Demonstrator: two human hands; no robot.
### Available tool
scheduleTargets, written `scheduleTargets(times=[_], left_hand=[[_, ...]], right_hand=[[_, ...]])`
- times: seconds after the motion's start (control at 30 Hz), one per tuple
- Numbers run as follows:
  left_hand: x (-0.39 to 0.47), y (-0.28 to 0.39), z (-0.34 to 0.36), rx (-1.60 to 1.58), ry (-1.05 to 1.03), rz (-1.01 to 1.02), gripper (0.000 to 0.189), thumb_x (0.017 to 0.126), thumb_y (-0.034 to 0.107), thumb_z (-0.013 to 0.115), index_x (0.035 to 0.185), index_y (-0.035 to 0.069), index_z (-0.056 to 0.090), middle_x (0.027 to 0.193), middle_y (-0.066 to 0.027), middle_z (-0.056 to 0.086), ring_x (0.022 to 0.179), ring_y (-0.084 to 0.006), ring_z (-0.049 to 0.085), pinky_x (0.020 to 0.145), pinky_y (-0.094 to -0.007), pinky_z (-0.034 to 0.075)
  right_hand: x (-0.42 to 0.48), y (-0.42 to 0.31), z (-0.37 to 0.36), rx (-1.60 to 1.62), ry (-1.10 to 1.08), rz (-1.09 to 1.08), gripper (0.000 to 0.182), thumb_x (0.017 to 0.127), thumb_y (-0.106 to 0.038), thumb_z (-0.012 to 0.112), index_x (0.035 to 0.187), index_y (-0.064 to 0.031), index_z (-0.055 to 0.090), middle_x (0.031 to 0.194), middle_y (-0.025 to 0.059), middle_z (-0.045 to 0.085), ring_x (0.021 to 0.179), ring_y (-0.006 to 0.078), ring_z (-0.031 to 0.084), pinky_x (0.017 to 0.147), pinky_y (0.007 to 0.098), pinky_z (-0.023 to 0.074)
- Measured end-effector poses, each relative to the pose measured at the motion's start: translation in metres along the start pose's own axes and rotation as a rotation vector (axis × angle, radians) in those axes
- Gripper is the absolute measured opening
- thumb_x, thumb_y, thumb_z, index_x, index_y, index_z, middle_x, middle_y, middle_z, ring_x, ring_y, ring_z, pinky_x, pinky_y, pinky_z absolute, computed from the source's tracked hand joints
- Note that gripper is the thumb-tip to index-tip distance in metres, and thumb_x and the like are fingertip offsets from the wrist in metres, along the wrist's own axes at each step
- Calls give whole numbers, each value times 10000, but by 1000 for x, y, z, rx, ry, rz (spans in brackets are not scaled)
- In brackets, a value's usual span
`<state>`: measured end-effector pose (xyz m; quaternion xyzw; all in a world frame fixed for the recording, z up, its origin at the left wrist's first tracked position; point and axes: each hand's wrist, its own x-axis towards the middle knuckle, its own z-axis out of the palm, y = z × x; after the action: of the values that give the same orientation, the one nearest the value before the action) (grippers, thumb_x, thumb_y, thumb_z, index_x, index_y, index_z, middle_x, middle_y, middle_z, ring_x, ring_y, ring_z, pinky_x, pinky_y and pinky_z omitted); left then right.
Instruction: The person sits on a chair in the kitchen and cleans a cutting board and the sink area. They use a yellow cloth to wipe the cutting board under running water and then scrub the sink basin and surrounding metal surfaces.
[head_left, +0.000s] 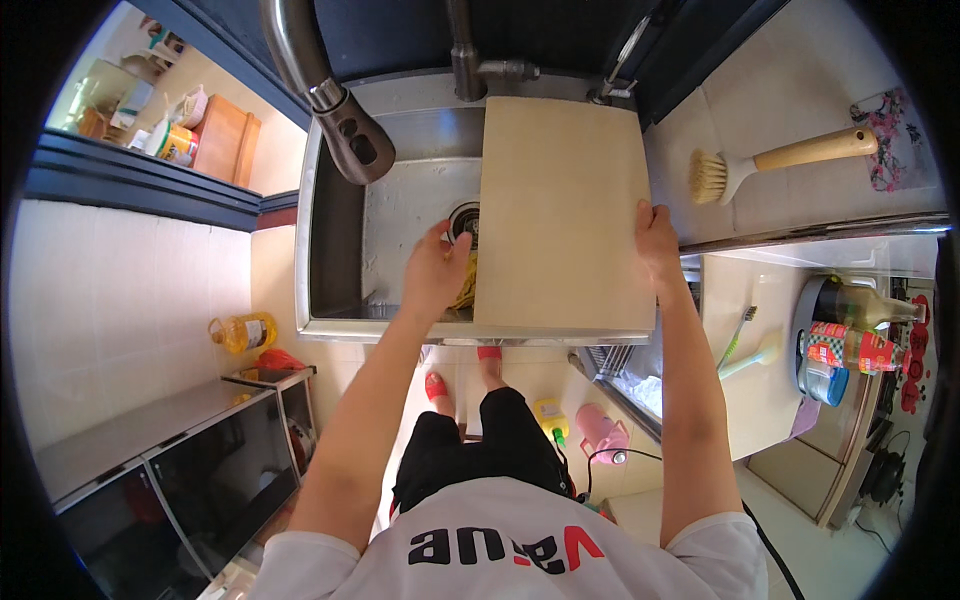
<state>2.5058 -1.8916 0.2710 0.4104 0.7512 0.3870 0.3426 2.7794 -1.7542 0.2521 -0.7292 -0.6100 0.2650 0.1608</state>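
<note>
A pale rectangular board (564, 214) lies across the right side of a stainless steel sink (405, 191). My right hand (658, 244) grips the board's right edge, its fingers mostly on or past the rim. Over the basin, my left hand (439, 274) is beside the board's left edge with thumb and fingers apart, holding nothing. Behind it the drain (465, 219) is partly hidden by the board and the hand. A yellow cloth-like item (466, 289) in the basin shows between that hand and the board. The pull-out faucet head (358, 142) hangs over the left of the sink.
A wooden-handled scrub brush (780, 157) lies on the right counter. Farther down are a toothbrush (739, 337) and a tray (802, 300) of bottles. An oil bottle (251, 332) stands at left; a pink thermos (600, 431) and a yellow jug (551, 418) are on the floor.
</note>
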Motion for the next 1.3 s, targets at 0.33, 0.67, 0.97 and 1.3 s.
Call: scheduleTargets(times=[0.33,0.67,0.97,1.3], left_hand=[[6,-22,33,-100,-303,-164,300,862,222,509,992,-41,572,787,-32,588,706,-87,499,635,-242,415],[2,-42,49,-114,-244,-68,287,832,258,509,915,-7,582,708,-154,593,641,-247,564,600,-333,426],[0,-36,45,-17,-259,-62,305,826,281,509,938,8,584,752,-151,608,702,-265,587,633,-341,444],[2,-17,31,151,-375,-30,339,829,303,509,985,7,561,753,-157,609,716,-290,591,633,-353,452]], right_hand=[[-3,-3,-3,-323,55,-123,413,895,-400,306,954,-13,440,786,267,584,794,451,550,713,506,436],[-6,-13,-9,-535,88,-158,400,902,-356,333,864,8,494,741,217,607,719,382,603,640,455,484],[0,-3,-2,-633,75,-193,400,901,-354,340,870,10,503,763,204,610,731,355,611,634,434,491],[0,-21,-11,-887,-22,-289,384,896,-319,375,783,2,552,771,160,621,714,315,622,604,391,506]])
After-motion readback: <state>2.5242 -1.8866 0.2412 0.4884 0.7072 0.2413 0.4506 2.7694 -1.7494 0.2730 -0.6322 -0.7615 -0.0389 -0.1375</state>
